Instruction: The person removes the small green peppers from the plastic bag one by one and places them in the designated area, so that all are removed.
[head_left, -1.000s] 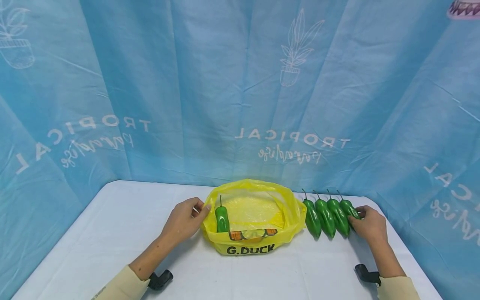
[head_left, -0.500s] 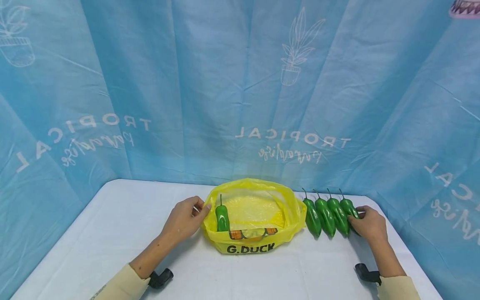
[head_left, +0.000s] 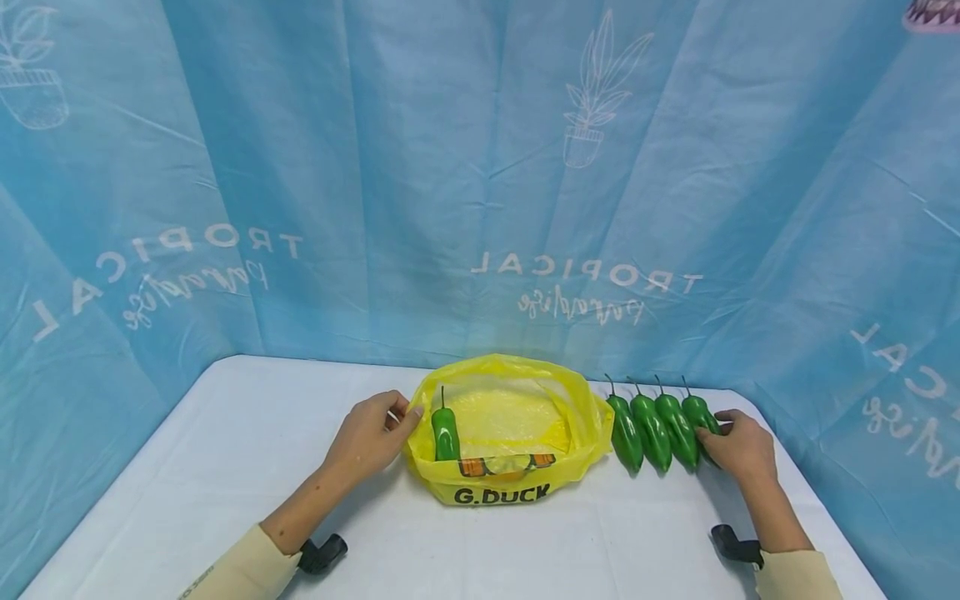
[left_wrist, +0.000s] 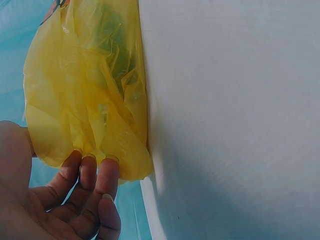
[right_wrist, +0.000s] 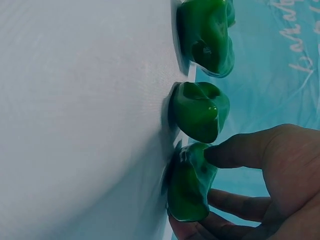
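Note:
A yellow plastic bag printed "G.DUCK" stands with its mouth spread wide at the middle of the table. My left hand pinches the bag's left rim, thumb over the edge and fingertips against the outer wall. Inside the bag, on that same side, a green chili pepper leans with its stem up; its lower part is hidden. To the right of the bag several green peppers lie in a row, stems pointing away. My right hand grips the rightmost pepper between thumb and fingers, low against the tablecloth.
The neighbouring peppers lie side by side close to the gripped one, the leftmost right at the bag's edge. A white cloth covers the table. Blue printed curtains hang behind it and along both sides.
The rightmost pepper has turned slightly, its stem end shifting a little to the right in my right hand. My left hand has kept its place on the bag.

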